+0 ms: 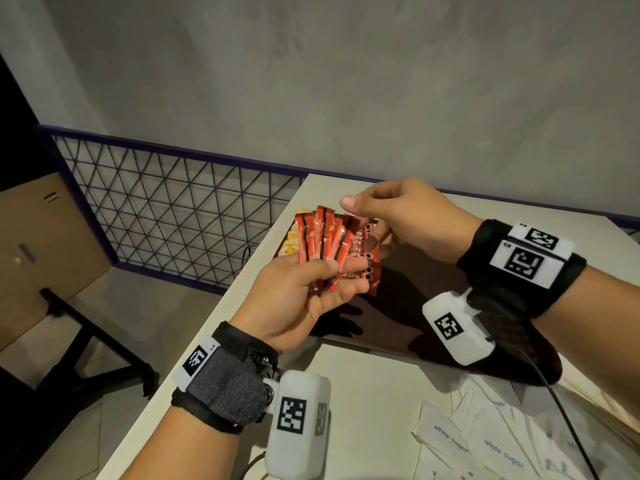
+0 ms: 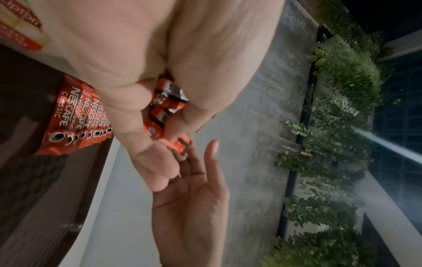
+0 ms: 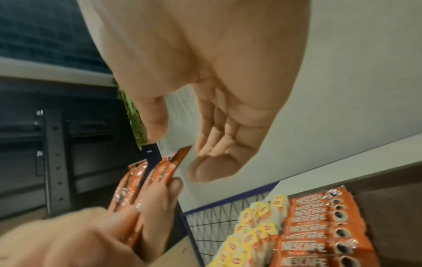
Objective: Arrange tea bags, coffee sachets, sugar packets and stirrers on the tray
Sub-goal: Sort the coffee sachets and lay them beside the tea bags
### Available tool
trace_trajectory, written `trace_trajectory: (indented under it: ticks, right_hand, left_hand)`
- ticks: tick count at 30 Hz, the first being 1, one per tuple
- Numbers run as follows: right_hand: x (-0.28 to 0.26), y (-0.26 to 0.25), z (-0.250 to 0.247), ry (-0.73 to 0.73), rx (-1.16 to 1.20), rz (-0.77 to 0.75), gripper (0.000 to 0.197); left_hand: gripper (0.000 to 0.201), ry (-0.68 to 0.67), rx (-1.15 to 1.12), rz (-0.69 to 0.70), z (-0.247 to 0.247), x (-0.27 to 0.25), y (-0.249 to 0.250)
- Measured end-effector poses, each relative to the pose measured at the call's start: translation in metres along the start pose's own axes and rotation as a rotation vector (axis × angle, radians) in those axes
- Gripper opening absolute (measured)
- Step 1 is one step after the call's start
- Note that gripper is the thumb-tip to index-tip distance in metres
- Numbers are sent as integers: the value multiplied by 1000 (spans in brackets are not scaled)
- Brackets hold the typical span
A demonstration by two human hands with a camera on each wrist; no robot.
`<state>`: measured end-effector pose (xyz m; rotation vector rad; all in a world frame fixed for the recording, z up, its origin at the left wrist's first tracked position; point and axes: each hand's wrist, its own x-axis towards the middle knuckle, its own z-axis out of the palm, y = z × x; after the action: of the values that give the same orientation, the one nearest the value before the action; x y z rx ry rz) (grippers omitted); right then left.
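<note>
**Coffee sachets fanned over the tray**

A grey plaster wall point(image 1: 311, 81) and a wire-mesh railing point(image 1: 166, 209) stood behind the pale worktop point(image 1: 363, 393). Above it, the left hand point(image 1: 298, 299) kept a grip on a fan of red coffee sachets point(image 1: 322, 244), thumb pressed over their lower ends and fingers curled beneath. The right hand point(image 1: 408, 220) hovered just beyond that grip, fingers loosely spread, holding nothing; whether its fingertips touched the fan, I could not tell. Directly below the grip lay the dark tray point(image 1: 415, 306), with a row of sachets point(image 3: 319, 231) already on it and yellow-labelled tea bags point(image 3: 253, 227) beside them. White sugar packets point(image 1: 485, 441) lay scattered on the worktop, nearer the person than either hand.
</note>
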<state>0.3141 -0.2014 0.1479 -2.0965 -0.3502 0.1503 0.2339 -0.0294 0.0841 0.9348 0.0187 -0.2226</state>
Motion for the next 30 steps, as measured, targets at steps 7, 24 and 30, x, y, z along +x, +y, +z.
trace_trajectory:
  ticks: [7, 24, 30]
  right_hand:
    - [-16, -2, -16, -100, 52, -54, 28]
    - [-37, 12, -28, -83, -39, -115, 12]
    - [-33, 14, -25, -24, 46, -105, 21]
  left_hand:
    - [27, 85, -69, 29, 2, 5, -1]
    - [28, 106, -12, 69, -13, 14, -6]
    - [34, 47, 29, 46, -11, 13, -9]
